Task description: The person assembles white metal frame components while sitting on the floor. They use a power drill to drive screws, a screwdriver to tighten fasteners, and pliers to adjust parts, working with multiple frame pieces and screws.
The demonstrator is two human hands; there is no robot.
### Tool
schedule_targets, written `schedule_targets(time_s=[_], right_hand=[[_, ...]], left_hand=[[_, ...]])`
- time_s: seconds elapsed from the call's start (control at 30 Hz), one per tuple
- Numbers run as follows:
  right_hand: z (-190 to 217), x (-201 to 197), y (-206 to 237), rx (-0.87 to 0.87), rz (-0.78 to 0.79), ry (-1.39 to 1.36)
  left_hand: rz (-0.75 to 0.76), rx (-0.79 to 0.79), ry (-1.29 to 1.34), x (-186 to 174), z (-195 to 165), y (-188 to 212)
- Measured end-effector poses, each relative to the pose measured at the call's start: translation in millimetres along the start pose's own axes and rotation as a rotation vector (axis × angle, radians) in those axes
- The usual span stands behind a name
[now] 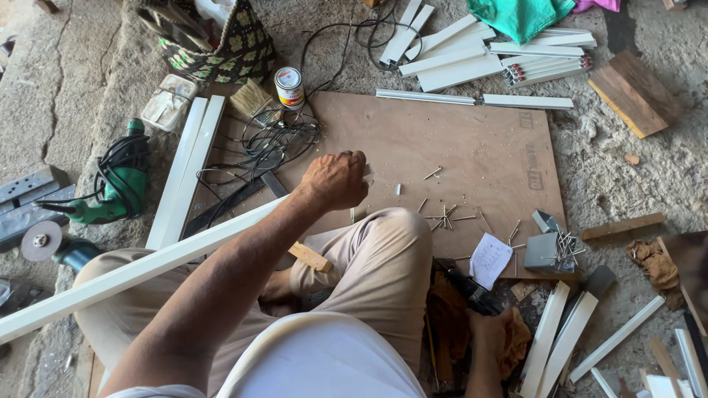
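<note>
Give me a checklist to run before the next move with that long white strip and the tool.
1. Left hand has a grip on the long white strip: ok.
2. Strip end rests on the plywood board: cannot tell, hand covers it.
3. Right hand on the dark tool: ok.
4. Loose nails away from the strip end: ok.
5. Black cable off the work spot: ok.
</note>
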State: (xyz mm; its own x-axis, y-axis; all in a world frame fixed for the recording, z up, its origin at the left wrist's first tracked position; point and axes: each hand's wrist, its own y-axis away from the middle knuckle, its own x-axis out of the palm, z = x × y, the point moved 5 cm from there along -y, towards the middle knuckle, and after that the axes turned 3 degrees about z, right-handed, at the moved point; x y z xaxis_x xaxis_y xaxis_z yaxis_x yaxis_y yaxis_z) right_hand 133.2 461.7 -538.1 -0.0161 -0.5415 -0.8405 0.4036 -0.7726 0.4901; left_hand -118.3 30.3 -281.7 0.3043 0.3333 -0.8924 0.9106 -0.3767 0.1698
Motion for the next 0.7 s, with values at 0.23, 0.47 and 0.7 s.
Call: schedule_targets(time_s=[0.23,0.47,0.7], right_hand=[[16,-2,0,0.021,0.189,0.126],[33,1,-2,-0.061,0.146,0.521],[44,3,35,-0.391,-0.191,0.428]], left_hand=[[-0.006,-0.020,-0.019,5,9,0],[-0.100,-0.018,-0.054,6,13,-11],[-0.002,-0.084,-0.029,-1,5,-8]])
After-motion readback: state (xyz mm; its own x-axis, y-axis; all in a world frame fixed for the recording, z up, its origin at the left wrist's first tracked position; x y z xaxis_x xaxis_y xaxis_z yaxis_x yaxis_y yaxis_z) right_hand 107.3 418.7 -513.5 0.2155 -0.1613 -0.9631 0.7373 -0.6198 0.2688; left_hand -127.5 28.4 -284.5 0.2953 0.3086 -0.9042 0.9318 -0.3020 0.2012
